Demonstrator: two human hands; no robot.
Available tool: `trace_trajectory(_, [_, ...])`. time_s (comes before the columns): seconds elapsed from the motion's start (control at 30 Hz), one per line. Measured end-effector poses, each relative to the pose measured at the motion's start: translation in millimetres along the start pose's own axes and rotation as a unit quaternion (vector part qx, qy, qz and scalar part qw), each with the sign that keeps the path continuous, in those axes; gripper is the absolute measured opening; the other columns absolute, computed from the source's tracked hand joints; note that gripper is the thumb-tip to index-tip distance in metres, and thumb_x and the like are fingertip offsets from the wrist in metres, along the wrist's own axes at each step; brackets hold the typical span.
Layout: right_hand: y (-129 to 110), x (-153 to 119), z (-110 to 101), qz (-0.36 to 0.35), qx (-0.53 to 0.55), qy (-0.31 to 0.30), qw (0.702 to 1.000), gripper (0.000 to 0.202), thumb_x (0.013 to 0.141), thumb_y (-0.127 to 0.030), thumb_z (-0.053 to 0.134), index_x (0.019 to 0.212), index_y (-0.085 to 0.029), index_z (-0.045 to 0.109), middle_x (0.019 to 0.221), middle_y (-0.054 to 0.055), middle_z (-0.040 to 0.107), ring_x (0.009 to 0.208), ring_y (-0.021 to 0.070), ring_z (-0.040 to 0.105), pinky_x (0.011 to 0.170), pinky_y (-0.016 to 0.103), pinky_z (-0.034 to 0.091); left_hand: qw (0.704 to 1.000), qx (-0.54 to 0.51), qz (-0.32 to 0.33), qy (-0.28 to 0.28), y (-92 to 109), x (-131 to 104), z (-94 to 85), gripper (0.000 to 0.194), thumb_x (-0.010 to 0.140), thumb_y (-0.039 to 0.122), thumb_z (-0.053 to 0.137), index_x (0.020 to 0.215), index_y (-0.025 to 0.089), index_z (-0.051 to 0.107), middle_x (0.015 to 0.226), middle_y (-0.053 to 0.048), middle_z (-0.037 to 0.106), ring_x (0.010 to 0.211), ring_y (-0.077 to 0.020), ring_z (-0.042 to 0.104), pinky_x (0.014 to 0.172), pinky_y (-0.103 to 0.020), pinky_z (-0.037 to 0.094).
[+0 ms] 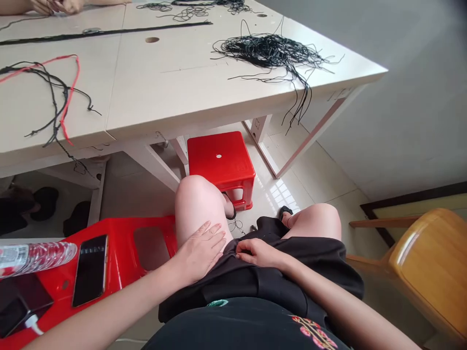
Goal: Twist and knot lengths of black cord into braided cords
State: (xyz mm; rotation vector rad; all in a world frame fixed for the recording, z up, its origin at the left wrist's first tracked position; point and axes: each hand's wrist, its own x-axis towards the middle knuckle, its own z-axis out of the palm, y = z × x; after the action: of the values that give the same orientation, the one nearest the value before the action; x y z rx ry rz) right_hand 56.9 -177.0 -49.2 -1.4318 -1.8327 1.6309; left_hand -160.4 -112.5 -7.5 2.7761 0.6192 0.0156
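My left hand (204, 250) lies flat on my bare thigh beside the hem of the black shorts (251, 282), its fingers stretched out and nothing in it. Against the dark cloth in my lap rests my right hand (257, 253), fingers loosely curled toward the thumb, with no object showing in them. Both hands are below the white table (175, 92). On its top, a tangled heap of black cords (270, 51) lies to the right, some ends hanging over the front edge. Knotted black cords (54, 92) and a red cord (76, 73) lie at the left.
A red stool (221, 155) stands under the table. Left of me, another red stool (116, 253) bears a phone (91, 270) and a plastic bottle (47, 257). A wooden chair (434, 272) is at right. Another person's hands (62, 6) show at the far left.
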Motion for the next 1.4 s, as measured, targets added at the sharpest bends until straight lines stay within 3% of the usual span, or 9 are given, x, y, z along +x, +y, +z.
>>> trace_trajectory(0.23, [22, -8, -1, 0.019, 0.024, 0.005, 1.000, 0.028, 0.088, -0.031, 0.046, 0.098, -0.016, 0.067, 0.088, 0.006, 0.069, 0.079, 0.0181, 0.062, 0.073, 0.028, 0.047, 0.999, 0.002, -0.032, -0.002, 12, -31, -11.3, 0.035, 0.092, 0.024, 0.044, 0.122, 0.021, 0.062, 0.123, -0.003, 0.066, 0.125, -0.0246, 0.052, 0.110, -0.045, 0.035])
trace_trajectory(0.4, [23, 4, -9, -0.024, 0.034, -0.060, 0.997, 0.055, 0.088, -0.026, 0.047, 0.142, -0.019, 0.038, 0.103, 0.006, 0.069, 0.090, 0.0180, 0.065, 0.085, 0.032, 0.048, 0.992, -0.011, -0.124, 0.010, 30, -55, -2.3, 0.033, 0.091, 0.024, 0.045, 0.118, 0.022, 0.064, 0.123, -0.003, 0.066, 0.124, -0.0231, 0.053, 0.108, -0.043, 0.039])
trace_trajectory(0.57, [22, 26, -12, -0.074, 0.040, -0.174, 0.981, 0.042, 0.089, -0.018, 0.040, 0.125, -0.023, 0.060, 0.128, 0.003, 0.062, 0.117, 0.0179, 0.058, 0.103, 0.031, 0.041, 0.974, -0.034, -0.215, 0.062, 37, -73, 8.9, 0.029, 0.090, 0.026, 0.045, 0.106, 0.024, 0.069, 0.109, -0.003, 0.073, 0.110, -0.0221, 0.061, 0.099, -0.041, 0.046])
trace_trajectory(0.7, [28, 37, -9, -0.080, 0.034, -0.213, 0.973, 0.038, 0.090, -0.019, 0.037, 0.117, -0.020, 0.065, 0.123, 0.004, 0.066, 0.112, 0.0192, 0.062, 0.099, 0.031, 0.044, 0.948, -0.056, -0.298, 0.097, 30, -83, 16.1, 0.028, 0.090, 0.029, 0.044, 0.096, 0.024, 0.071, 0.095, -0.003, 0.075, 0.096, -0.0206, 0.065, 0.087, -0.038, 0.051])
trace_trajectory(0.83, [30, 42, -9, -0.080, 0.022, -0.223, 0.971, 0.035, 0.091, -0.021, 0.038, 0.111, -0.022, 0.067, 0.117, 0.003, 0.068, 0.107, 0.0195, 0.064, 0.096, 0.031, 0.046, 0.929, -0.009, -0.360, 0.080, 14, -76, 17.3, 0.034, 0.089, 0.034, 0.043, 0.110, 0.022, 0.068, 0.119, -0.009, 0.067, 0.115, -0.0269, 0.057, 0.096, -0.044, 0.044])
trace_trajectory(0.93, [28, 42, -12, -0.074, 0.015, -0.221, 0.972, 0.034, 0.091, -0.024, 0.038, 0.108, -0.022, 0.068, 0.111, 0.002, 0.071, 0.102, 0.0194, 0.065, 0.091, 0.030, 0.048, 0.927, 0.035, -0.373, 0.026, -1, -57, 14.1, 0.047, 0.088, 0.040, 0.044, 0.129, 0.019, 0.056, 0.144, -0.011, 0.046, 0.137, -0.0345, 0.033, 0.108, -0.054, 0.029])
trace_trajectory(1.0, [28, 42, -13, -0.068, 0.013, -0.218, 0.974, 0.034, 0.091, -0.025, 0.038, 0.108, -0.022, 0.068, 0.107, 0.003, 0.071, 0.099, 0.0199, 0.066, 0.089, 0.030, 0.048, 0.928, 0.038, -0.370, -0.019, -7, -46, 12.0, 0.048, 0.088, 0.044, 0.044, 0.129, 0.022, 0.057, 0.145, -0.009, 0.046, 0.140, -0.0363, 0.026, 0.110, -0.058, 0.023])
trace_trajectory(1.13, [32, 42, -13, -0.053, 0.016, -0.211, 0.976, 0.036, 0.091, -0.023, 0.037, 0.112, -0.019, 0.066, 0.112, 0.006, 0.069, 0.103, 0.0219, 0.064, 0.092, 0.033, 0.046, 0.926, 0.047, -0.370, -0.055, -5, -42, 11.7, 0.043, 0.090, 0.046, 0.041, 0.116, 0.021, 0.066, 0.133, -0.010, 0.059, 0.135, -0.0376, 0.036, 0.108, -0.060, 0.024])
trace_trajectory(1.4, [36, 46, -13, -0.031, 0.023, -0.225, 0.974, 0.038, 0.090, -0.022, 0.036, 0.114, -0.015, 0.064, 0.113, 0.010, 0.067, 0.104, 0.0221, 0.062, 0.094, 0.032, 0.045, 0.929, 0.077, -0.361, -0.038, 8, -59, 16.4, 0.042, 0.091, 0.042, 0.043, 0.115, 0.015, 0.066, 0.122, -0.012, 0.066, 0.126, -0.0355, 0.047, 0.105, -0.054, 0.034])
